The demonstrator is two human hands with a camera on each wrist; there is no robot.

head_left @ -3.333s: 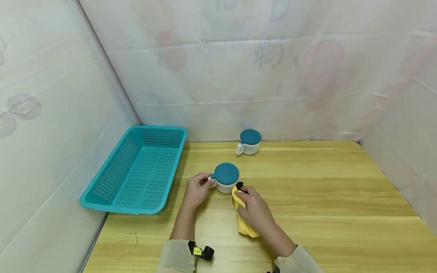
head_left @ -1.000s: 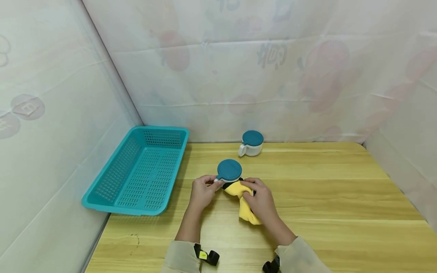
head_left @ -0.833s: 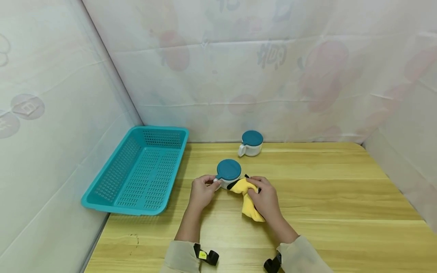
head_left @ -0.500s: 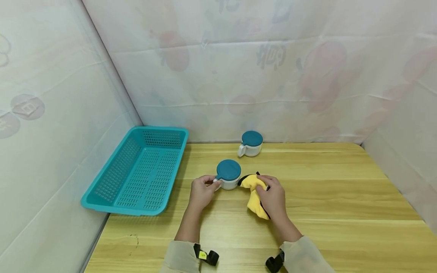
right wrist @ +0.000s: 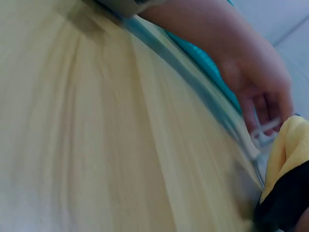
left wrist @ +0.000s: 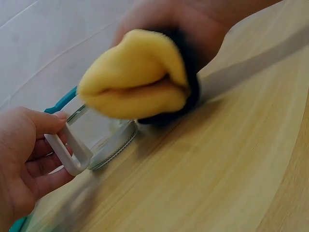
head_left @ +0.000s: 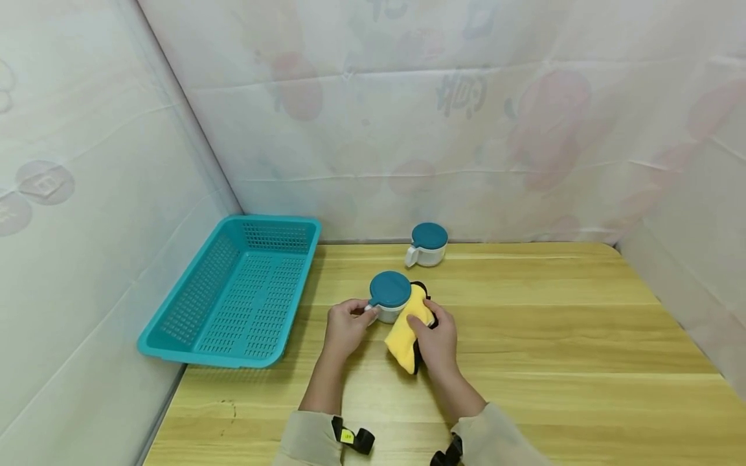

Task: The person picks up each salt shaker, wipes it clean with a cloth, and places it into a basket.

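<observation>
Nearest, on this side of the jar [head_left: 389, 314], two beige sleeves [head_left: 309, 435] reach in over a wooden table [head_left: 553, 323]. Just left of the jar, the left hand [head_left: 345, 329] holds its white handle [left wrist: 60, 152] between thumb and fingers. Just right of the jar, the right hand [head_left: 437, 333] grips a yellow cloth [head_left: 403, 331] with dark edging, bunched under the thumb and seemingly touching the jar's side. The jar itself stands upright on the table, its blue lid [head_left: 390, 287] on. Well to its left sits a turquoise basket [head_left: 253, 304]. Behind the jar and slightly right, apart from both hands, stands a matching second one, the far jar [head_left: 429, 237], also lidded. A pale printed backdrop [head_left: 350, 142] hangs beyond. Wiping of the jar appears to be under way rather than finished; how clean its side is cannot be told. The far jar, away from the cloth, may be left to wipe, and neither jar is in the basket.
</observation>
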